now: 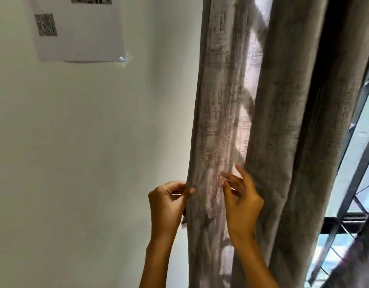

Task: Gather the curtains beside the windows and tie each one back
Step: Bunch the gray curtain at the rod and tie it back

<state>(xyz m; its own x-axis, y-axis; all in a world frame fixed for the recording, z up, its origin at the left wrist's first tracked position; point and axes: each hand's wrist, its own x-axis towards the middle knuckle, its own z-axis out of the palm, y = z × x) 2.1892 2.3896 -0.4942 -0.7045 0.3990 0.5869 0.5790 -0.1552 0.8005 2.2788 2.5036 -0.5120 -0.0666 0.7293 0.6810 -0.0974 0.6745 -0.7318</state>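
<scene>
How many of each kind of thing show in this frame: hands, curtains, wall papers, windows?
Hands: 2, left hand pinching the edge, right hand on the folds
Curtains: 1, grey curtain
Papers on the wall: 1, paper sheet
Windows: 1, window
Total: 5

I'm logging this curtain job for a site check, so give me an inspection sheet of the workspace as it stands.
Surface: white wall, bare below the sheet.
Job's things: grey curtain hangs in loose folds beside the window; no tie-back around it yet, none in view.
Clutter: paper sheet with printed codes taped to the wall, upper left.
Grippers: left hand pinches the curtain's left edge; right hand lies on the folds, fingers spread and blurred.
Cables: nothing seen.
Surroundings: daylight through the window, with a dark metal grille at lower right.
</scene>
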